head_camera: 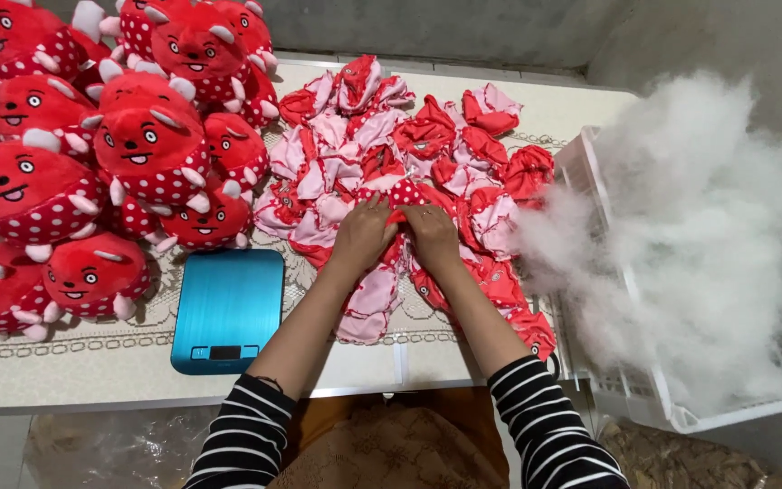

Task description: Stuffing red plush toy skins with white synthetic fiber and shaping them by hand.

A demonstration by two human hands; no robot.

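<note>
My left hand (363, 235) and my right hand (431, 234) rest side by side on a pile of unstuffed red and pink toy skins (391, 154) in the middle of the table. Both hands pinch the same red polka-dot skin (397, 196) at the near side of the pile, fingers curled into its fabric. More flat skins (368, 303) lie under my forearms. Both arms wear black-and-white striped sleeves.
Several stuffed red plush toys (142, 136) with faces and white horns are heaped at the left. A blue digital kitchen scale (226, 308) lies near the table's front edge. At the right, a white plastic crate (631, 398) overflows with white stuffing fibre (708, 235). A lace-patterned cloth (65, 349) covers the table.
</note>
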